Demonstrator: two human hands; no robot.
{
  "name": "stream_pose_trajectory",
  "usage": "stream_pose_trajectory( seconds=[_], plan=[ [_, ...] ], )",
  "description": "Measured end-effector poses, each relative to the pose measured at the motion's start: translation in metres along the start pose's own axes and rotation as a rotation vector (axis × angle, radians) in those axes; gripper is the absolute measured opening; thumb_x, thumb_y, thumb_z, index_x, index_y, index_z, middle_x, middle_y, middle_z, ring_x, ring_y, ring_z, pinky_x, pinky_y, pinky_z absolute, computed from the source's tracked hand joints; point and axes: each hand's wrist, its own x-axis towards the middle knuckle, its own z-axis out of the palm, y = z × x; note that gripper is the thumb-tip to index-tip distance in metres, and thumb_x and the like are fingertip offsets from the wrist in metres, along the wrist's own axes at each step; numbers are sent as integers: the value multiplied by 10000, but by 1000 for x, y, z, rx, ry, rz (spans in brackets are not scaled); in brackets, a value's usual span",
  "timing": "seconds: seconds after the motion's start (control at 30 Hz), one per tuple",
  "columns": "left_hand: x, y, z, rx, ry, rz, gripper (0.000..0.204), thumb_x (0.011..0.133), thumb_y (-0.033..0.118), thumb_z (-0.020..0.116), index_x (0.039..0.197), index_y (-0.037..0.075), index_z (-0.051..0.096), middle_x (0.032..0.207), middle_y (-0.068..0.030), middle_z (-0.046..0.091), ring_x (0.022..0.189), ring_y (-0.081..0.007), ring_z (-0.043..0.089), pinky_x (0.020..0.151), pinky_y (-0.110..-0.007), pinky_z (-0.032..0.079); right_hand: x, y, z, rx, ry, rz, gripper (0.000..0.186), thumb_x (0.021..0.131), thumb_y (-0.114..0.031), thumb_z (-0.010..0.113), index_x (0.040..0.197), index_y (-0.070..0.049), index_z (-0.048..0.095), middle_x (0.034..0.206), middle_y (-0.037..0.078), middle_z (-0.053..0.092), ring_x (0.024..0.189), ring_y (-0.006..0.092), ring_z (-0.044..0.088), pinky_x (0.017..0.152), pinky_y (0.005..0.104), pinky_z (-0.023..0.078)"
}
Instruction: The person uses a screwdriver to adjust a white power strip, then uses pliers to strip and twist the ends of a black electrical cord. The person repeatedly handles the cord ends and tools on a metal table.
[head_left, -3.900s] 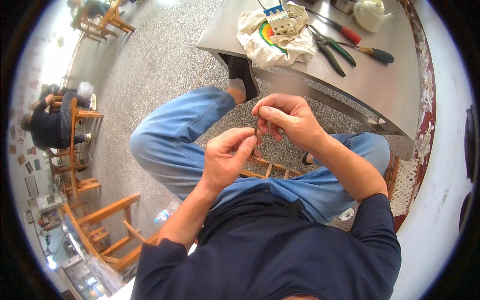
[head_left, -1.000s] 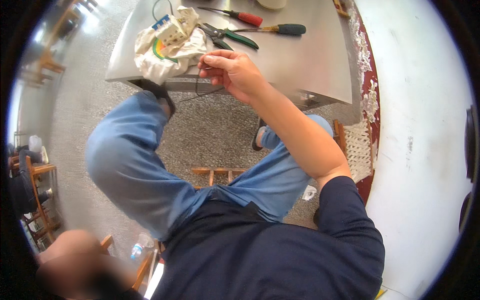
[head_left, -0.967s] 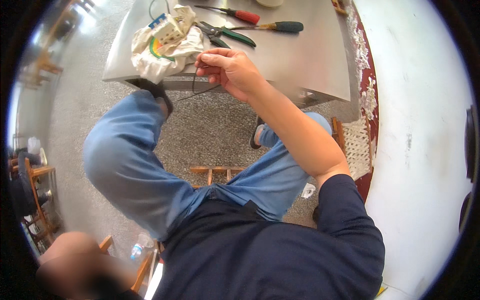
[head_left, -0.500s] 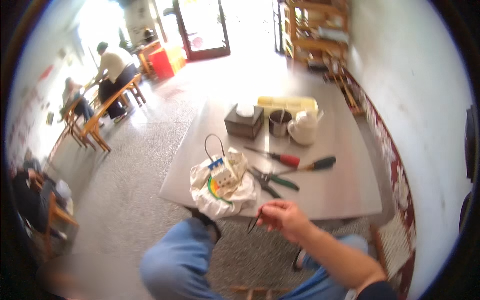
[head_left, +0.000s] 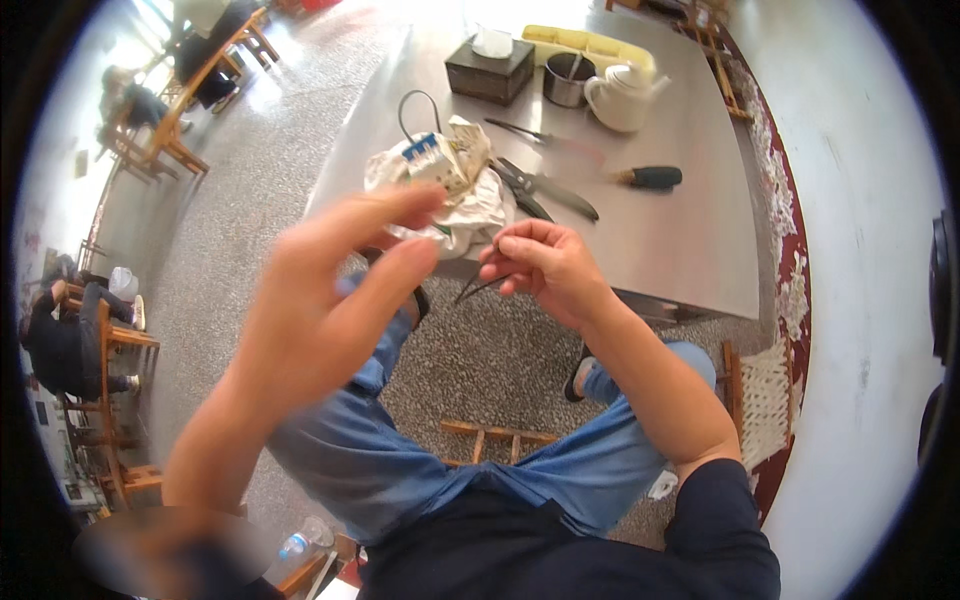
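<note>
A thin black wire (head_left: 478, 289) is pinched in the fingers of my right hand (head_left: 548, 268), just in front of the table's near edge; one end hangs down in a bend. My left hand (head_left: 335, 285) is raised at the left, slightly blurred, with thumb and fingers apart and nothing between them. Beyond it a white circuit breaker (head_left: 435, 168) with a blue part rests on a crumpled white bag (head_left: 480, 205), and a dark wire loop (head_left: 403, 115) arches up from it. My left fingers partly cover the bag. Dark-handled pliers (head_left: 560, 195) lie right of the bag.
On the metal table (head_left: 690, 240) lie a screwdriver (head_left: 520, 130) and a dark-handled tool (head_left: 655, 178). Farther back stand a tissue box (head_left: 490, 72), a metal cup (head_left: 566, 88), a white teapot (head_left: 622, 98) and a yellow tray (head_left: 590, 45). A woven-seat stool (head_left: 765, 395) stands at right; people sit at left.
My view has tilted down, so the table sits higher in the picture. My left hand has come into view from the left. The right hand still holds the black wire.
</note>
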Motion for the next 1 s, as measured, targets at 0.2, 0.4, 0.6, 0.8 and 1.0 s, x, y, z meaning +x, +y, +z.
stream_pose_trajectory(
  seconds=[0.2, 0.4, 0.6, 0.8, 1.0],
  plan=[
    [44, -96, 40, 27, -473, -235, 274, 1037, 236, 561, 1091, 17, 716, 850, -46, 708, 820, -113, 646, 759, -300, 523, -2, 6, 11, -65, -3, -46, 143, 974, -113, 668, 1065, -7, 696, 987, 102, 728, 810, 146, 704, 640, 239, 561],
    [39, -91, 39, -204, -449, -362, 245, 1036, 176, 558, 1062, -7, 719, 706, -11, 644, 674, -95, 648, 660, -272, 535, 6, -21, -12, -995, 221, -403, 287, 936, -237, 720, 1088, 7, 713, 976, 99, 705, 866, 200, 671, 751, 321, 541],
    [36, -91, 34, -317, -404, -419, 245, 1029, 149, 594, 1154, -25, 713, 712, -3, 637, 619, -82, 627, 600, -241, 522, 14, -17, -51, -1959, 464, -258, 739, 806, -430, 787, 1341, 4, 522, 1310, 163, 582, 1218, 330, 551, 1042, 440, 417],
    [37, -84, 34, -289, -387, -422, 237, 1017, 142, 605, 1166, 3, 727, 683, 8, 627, 558, -49, 575, 506, -223, 463, 10, -30, -42, -1860, 472, -170, 545, 849, -361, 701, 1228, 22, 618, 1131, 188, 663, 1086, 368, 622, 986, 440, 468],
    [39, -86, 32, -290, -304, -418, 231, 1005, 140, 616, 1159, 20, 739, 658, 29, 603, 517, -27, 499, 460, -210, 394, -17, -49, -56, -646, 282, 57, 494, 932, -351, 575, 1228, 39, 642, 1047, 202, 713, 932, 281, 672, 865, 393, 520]
  ],
)
